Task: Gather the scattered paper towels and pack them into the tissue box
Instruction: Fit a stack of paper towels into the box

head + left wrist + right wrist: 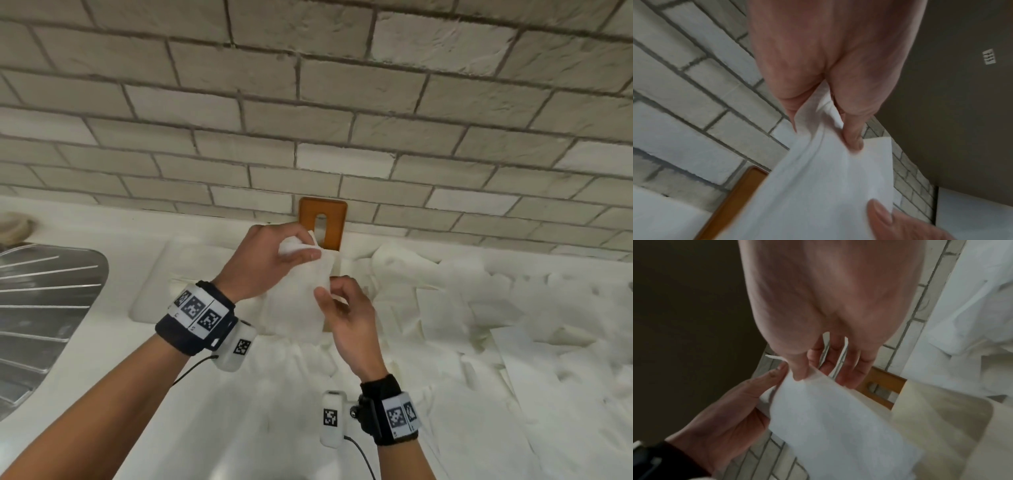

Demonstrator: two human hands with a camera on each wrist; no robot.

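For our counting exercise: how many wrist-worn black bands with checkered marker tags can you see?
2: one black band on the left wrist, one on the right wrist. None seem hidden.

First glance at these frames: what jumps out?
Both hands, mid-frame: the left hand and right hand pinch one white paper towel held up over the counter. Loose towels blanket the counter to the right. Behind the hands, an orange-brown slotted lid leans against the brick wall.
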